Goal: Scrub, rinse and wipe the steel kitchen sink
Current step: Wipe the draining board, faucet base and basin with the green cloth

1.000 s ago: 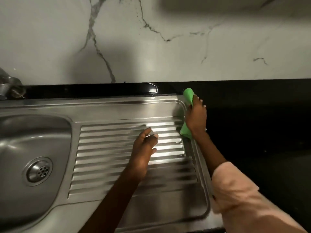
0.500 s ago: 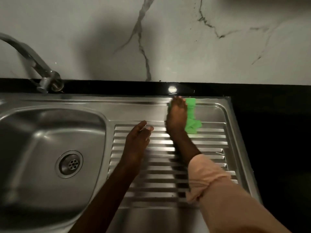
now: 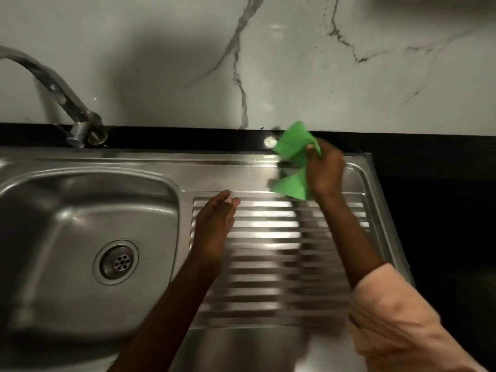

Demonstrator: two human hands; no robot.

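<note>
The steel sink fills the lower view: a bowl [image 3: 67, 210] with a round drain [image 3: 116, 261] on the left and a ribbed drainboard [image 3: 268, 264] on the right. My right hand [image 3: 324, 170] grips a green cloth [image 3: 291, 149] at the drainboard's back edge, and the cloth sticks out above and below the fist. My left hand [image 3: 214, 224] rests flat on the left part of the ribs, fingers straight and holding nothing.
A curved steel tap [image 3: 61, 98] rises at the back left over the bowl. A black countertop [image 3: 434, 210] borders the sink on the right and along the back. A white marble wall [image 3: 241, 63] stands behind.
My right hand with the green cloth has moved right along the drainboard's back edge, and the cloth now sticks up looser. My left hand stays on the ribs.
</note>
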